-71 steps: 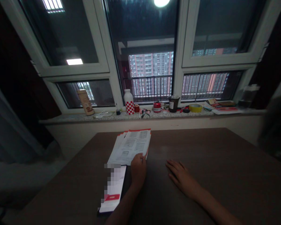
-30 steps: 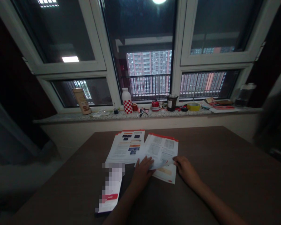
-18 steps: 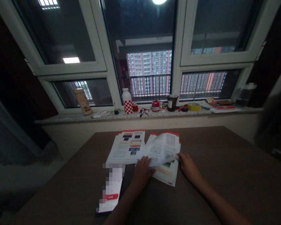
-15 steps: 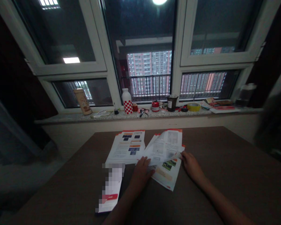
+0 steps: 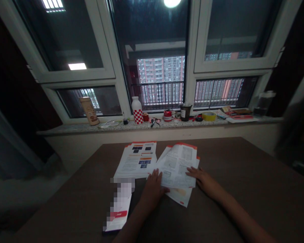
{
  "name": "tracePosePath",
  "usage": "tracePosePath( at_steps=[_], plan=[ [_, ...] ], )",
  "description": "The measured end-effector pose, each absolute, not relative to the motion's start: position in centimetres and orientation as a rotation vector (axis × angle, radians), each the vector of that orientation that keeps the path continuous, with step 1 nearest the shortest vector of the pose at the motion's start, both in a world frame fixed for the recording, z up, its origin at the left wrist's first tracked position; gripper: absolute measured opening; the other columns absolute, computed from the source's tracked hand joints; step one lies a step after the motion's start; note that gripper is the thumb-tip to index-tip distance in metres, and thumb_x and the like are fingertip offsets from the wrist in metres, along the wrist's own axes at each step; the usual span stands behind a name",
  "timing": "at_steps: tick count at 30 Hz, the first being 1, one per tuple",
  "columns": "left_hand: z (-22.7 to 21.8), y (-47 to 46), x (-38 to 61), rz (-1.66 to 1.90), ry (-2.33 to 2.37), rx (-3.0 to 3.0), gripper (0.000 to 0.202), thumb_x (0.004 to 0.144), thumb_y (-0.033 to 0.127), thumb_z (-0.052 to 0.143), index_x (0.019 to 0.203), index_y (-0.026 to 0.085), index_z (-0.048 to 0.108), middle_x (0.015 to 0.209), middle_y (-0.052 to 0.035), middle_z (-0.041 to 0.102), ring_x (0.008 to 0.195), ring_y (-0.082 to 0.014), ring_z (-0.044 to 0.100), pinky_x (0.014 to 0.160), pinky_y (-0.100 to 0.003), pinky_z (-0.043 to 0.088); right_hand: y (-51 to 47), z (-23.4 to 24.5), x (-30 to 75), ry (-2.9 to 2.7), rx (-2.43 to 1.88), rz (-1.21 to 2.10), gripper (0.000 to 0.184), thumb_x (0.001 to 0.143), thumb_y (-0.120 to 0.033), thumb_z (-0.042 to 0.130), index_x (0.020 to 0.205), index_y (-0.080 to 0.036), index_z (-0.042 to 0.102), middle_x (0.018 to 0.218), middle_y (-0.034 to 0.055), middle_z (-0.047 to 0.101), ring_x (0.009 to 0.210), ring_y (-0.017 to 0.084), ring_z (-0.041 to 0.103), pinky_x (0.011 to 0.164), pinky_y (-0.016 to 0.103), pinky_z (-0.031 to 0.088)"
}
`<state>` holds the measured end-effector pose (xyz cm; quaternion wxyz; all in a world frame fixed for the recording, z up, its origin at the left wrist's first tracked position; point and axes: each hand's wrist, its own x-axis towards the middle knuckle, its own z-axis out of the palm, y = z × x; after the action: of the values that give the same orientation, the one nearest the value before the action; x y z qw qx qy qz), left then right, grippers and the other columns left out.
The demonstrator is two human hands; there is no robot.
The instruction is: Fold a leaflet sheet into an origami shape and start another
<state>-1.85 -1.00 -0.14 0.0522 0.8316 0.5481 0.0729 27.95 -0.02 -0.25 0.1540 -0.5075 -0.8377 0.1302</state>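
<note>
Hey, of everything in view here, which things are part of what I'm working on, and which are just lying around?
In use:
left hand
right hand
open red-edged leaflet
second leaflet

Just lying about:
phone
checkered bottle
yellow tape roll
dark cup
</note>
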Motion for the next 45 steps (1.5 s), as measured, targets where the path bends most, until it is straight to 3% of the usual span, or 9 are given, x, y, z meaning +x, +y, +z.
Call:
tracePosePath(
  at_steps=[13, 16, 20, 23, 26, 28, 32, 38, 45],
  plan=[
    [0.0, -1.4, -1.8, 0.254, 1.716, 2.555, 0.067, 0.089, 0.05, 0.052, 0.141, 0.011, 0.037, 0.151, -0.019, 0.029, 0.141, -0.0313, 0.023, 0.113, -0.05, 0.025, -0.4, 0.8, 28.5, -2.431, -1.481, 0.489, 0.054, 0.082, -0.013, 0.039, 0.129, -0.033, 0.056, 0.145, -0.002, 0.043, 0.136, 0.022, 0.036, 0.114, 0.049, 0.023],
    [0.2, -1.6, -2.0, 0.367, 1.701, 2.579, 0.059, 0.089, 0.049, 0.053, 0.137, 0.015, 0.043, 0.147, -0.0166, 0.038, 0.137, -0.0319, 0.033, 0.11, -0.051, 0.031, -0.4, 0.9, 29.1, -2.318, -1.423, 0.562, 0.055, 0.075, -0.009, 0.04, 0.12, -0.029, 0.064, 0.137, -0.0005, 0.054, 0.131, 0.022, 0.045, 0.111, 0.047, 0.031],
    [1.3, -2.5, -1.1, 0.579, 1.641, 2.57, 0.036, 0.09, 0.04, 0.056, 0.121, 0.023, 0.059, 0.128, -0.0098, 0.057, 0.122, -0.0277, 0.048, 0.103, -0.047, 0.039, -0.3, 0.8, 28.7, -2.05, -1.494, 0.456, 0.044, 0.084, -0.017, 0.037, 0.12, -0.021, 0.063, 0.123, 0.0075, 0.064, 0.116, 0.023, 0.057, 0.103, 0.042, 0.043],
    [1.8, -2.9, 0.2, 0.644, 1.515, 2.599, 0.02, 0.093, 0.031, 0.052, 0.107, 0.025, 0.065, 0.105, -0.0044, 0.064, 0.104, -0.0212, 0.057, 0.091, -0.038, 0.047, -0.5, 0.3, 27.2, -2.109, -1.416, 0.365, 0.046, 0.093, -0.033, 0.039, 0.137, -0.023, 0.047, 0.143, 0.0063, 0.047, 0.132, 0.023, 0.041, 0.111, 0.042, 0.033],
    [1.2, -2.6, 0.9, 0.589, 1.514, 2.651, 0.022, 0.095, 0.019, 0.044, 0.095, 0.022, 0.067, 0.096, -0.0042, 0.065, 0.096, -0.0194, 0.059, 0.087, -0.035, 0.048, -0.7, -0.3, 25.8, -2.326, -1.433, 0.291, 0.053, 0.094, -0.047, 0.042, 0.144, -0.031, 0.036, 0.155, 0.001, 0.026, 0.143, 0.026, 0.017, 0.116, 0.049, 0.02],
    [0.5, -2.2, 0.9, 0.611, 1.504, 2.69, 0.027, 0.094, 0.013, 0.043, 0.112, 0.021, 0.062, 0.111, -0.0058, 0.064, 0.107, -0.0196, 0.057, 0.094, -0.037, 0.046, -0.7, -0.4, 25.3, -2.412, -1.481, 0.276, 0.054, 0.095, -0.052, 0.036, 0.146, -0.034, 0.03, 0.156, 0.0004, 0.023, 0.144, 0.028, 0.014, 0.115, 0.054, 0.015],
    [-0.5, -1.7, 0.4, 0.52, 1.536, 2.713, 0.042, 0.096, 0.016, 0.035, 0.137, 0.018, 0.043, 0.144, -0.0077, 0.046, 0.136, -0.0227, 0.035, 0.111, -0.049, 0.031, -0.5, 0.1, 25.4, -2.474, -1.48, 0.294, 0.056, 0.096, -0.056, 0.03, 0.148, -0.035, 0.023, 0.156, -0.0002, 0.021, 0.144, 0.025, 0.015, 0.116, 0.052, 0.012],
    [-0.3, -1.9, 0.7, 0.413, 1.553, 2.657, 0.048, 0.097, 0.022, 0.027, 0.145, 0.018, 0.033, 0.149, -0.0072, 0.038, 0.139, -0.0214, 0.03, 0.114, -0.05, 0.026, -1.0, 0.6, 25.7, -2.474, -1.535, 0.34, 0.056, 0.096, -0.059, 0.026, 0.148, -0.036, 0.023, 0.156, -0.0015, 0.019, 0.144, 0.026, 0.013, 0.116, 0.053, 0.01],
    [0.3, -2.3, 1.1, 0.433, 1.617, 2.674, 0.045, 0.099, 0.029, 0.027, 0.142, 0.018, 0.038, 0.146, -0.0071, 0.043, 0.137, -0.022, 0.036, 0.114, -0.051, 0.027, -2.1, -0.1, 25.3, -2.456, -1.632, 0.332, 0.062, 0.094, -0.062, 0.026, 0.148, -0.033, 0.022, 0.157, 0.0008, 0.017, 0.144, 0.027, 0.011, 0.116, 0.053, 0.011]
  ],
)
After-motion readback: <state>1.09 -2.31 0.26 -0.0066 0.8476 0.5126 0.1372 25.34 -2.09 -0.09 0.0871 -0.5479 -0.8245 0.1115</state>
